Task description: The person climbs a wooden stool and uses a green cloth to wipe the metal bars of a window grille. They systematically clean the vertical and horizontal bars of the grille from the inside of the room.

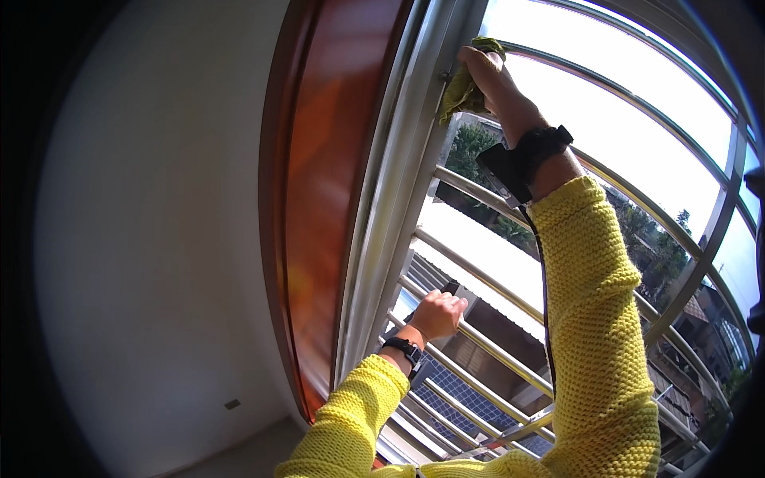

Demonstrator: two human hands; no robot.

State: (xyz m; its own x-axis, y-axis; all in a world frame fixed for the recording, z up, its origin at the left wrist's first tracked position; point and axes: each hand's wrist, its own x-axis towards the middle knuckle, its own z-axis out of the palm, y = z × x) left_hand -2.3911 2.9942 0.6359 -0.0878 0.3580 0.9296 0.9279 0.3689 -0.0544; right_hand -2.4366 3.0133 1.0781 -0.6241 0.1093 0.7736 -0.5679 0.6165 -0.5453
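My right hand, raised high, grips a crumpled olive-green cloth. The cloth lies against the upper part of the grey metal window frame. Lower down, my left hand is closed around a shiny metal bar of the window grille. Part of that bar is hidden under the fingers. Both arms wear yellow knitted sleeves, and a black strapped device sits on the right wrist. A black band circles the left wrist.
Reddish-brown wood trim borders the window frame, with a pale wall to its left. A small wall plate sits low on that wall. Curved grille bars bulge outward on the right. Roofs and trees appear outside beyond them.
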